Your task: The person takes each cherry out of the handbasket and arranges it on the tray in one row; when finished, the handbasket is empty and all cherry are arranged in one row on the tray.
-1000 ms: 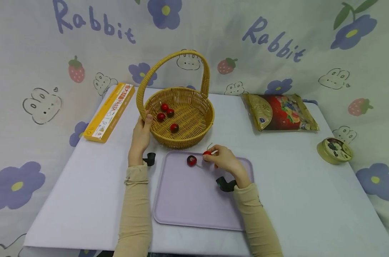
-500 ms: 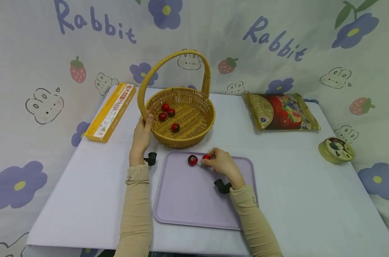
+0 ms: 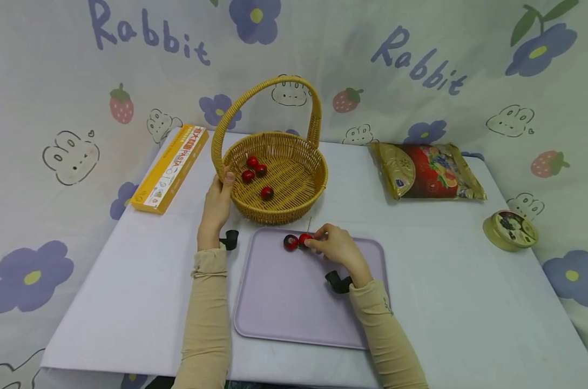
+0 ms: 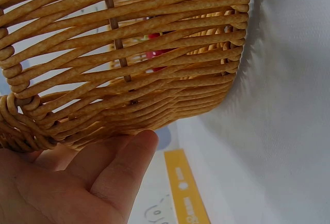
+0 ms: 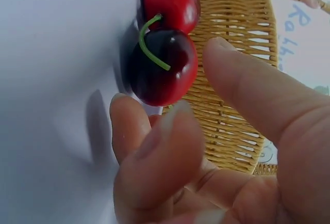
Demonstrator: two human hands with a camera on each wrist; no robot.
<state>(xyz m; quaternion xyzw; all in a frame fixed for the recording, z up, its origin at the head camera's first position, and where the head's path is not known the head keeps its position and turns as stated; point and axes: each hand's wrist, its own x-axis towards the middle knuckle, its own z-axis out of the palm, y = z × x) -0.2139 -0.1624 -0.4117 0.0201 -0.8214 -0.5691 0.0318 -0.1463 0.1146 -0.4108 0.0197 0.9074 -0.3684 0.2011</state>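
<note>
My left hand [image 3: 217, 205] grips the wicker basket [image 3: 279, 213] at its left side, by the foot of its tall handle. In the left wrist view the fingers [image 4: 124, 167] lie against the weave. Several dark red cherries [image 3: 267, 193] sit inside the basket. On the purple tray [image 3: 298, 302], close to its far edge, lie a darker cherry [image 3: 291, 242] and a red cherry [image 3: 304, 240] side by side. My right hand [image 3: 337, 246] is right at the red one. In the right wrist view its thumb and fingers stand apart around the near cherry [image 5: 165, 69], which has a curved green stem.
A yellow pasta box [image 3: 169, 170] lies to the left of the basket. At the back right is a gold and red packet [image 3: 430, 170], with a round tin [image 3: 509, 229] near the table's right edge. A printed cloth hangs behind.
My right hand has moved slightly left and down with the red cherry, which now lies beside the darker one, and its fingers have come apart. The left hand keeps its hold on the basket.
</note>
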